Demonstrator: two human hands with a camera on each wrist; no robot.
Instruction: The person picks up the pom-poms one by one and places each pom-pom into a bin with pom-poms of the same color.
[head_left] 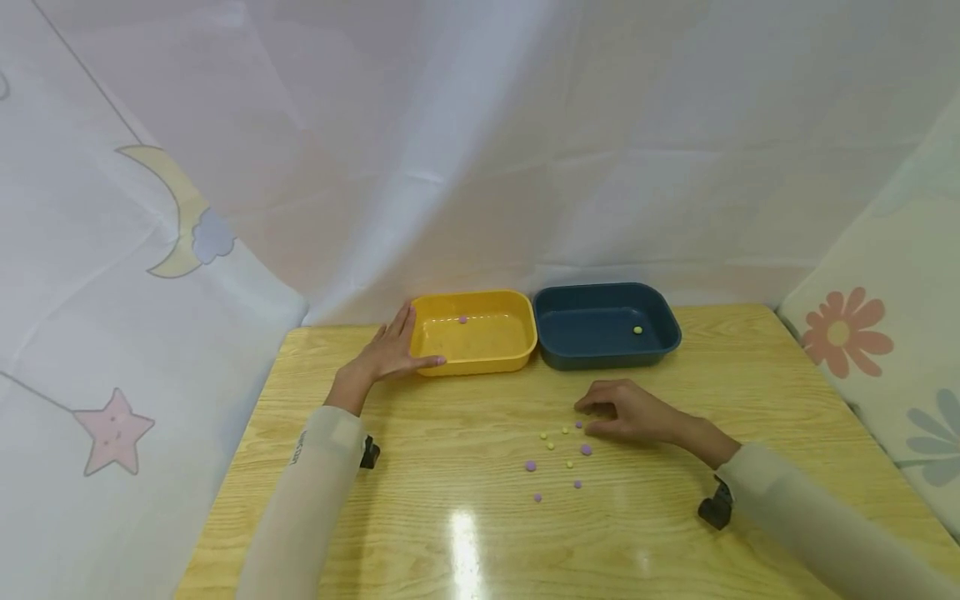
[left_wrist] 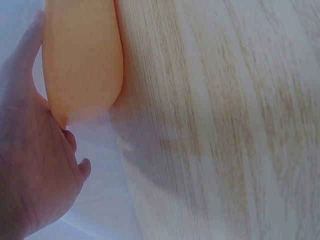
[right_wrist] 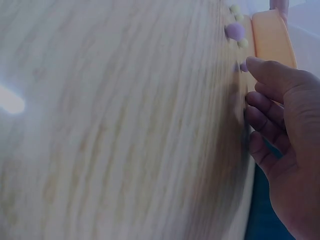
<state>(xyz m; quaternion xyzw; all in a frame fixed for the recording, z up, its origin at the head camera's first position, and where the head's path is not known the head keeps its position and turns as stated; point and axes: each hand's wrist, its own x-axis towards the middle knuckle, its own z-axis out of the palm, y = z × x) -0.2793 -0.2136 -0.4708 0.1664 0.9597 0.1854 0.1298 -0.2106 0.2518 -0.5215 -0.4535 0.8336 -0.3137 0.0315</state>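
Observation:
My left hand [head_left: 392, 347] lies against the left end of a yellow tray [head_left: 480, 367], its fingers fairly straight along the side and the thumb at the front rim. In the left wrist view, that hand [left_wrist: 37, 155] touches the tray's outer wall [left_wrist: 82, 60]. Just above the table, my right hand [head_left: 633, 412] has thumb and forefinger apart beside a small purple ball [head_left: 579, 425]. In the right wrist view, this ball [right_wrist: 243, 67] sits near the thumb tip, and the other fingers are loosely bent. Several small yellow balls [head_left: 551, 446] and purple balls [head_left: 531, 466] lie scattered nearby.
A dark blue tray [head_left: 607, 362] stands right of the yellow one, holding a yellow ball [head_left: 637, 330]. Inside the yellow tray is a purple ball [head_left: 462, 320]. A printed cloth [head_left: 480, 167] hangs behind the wooden table [head_left: 420, 483].

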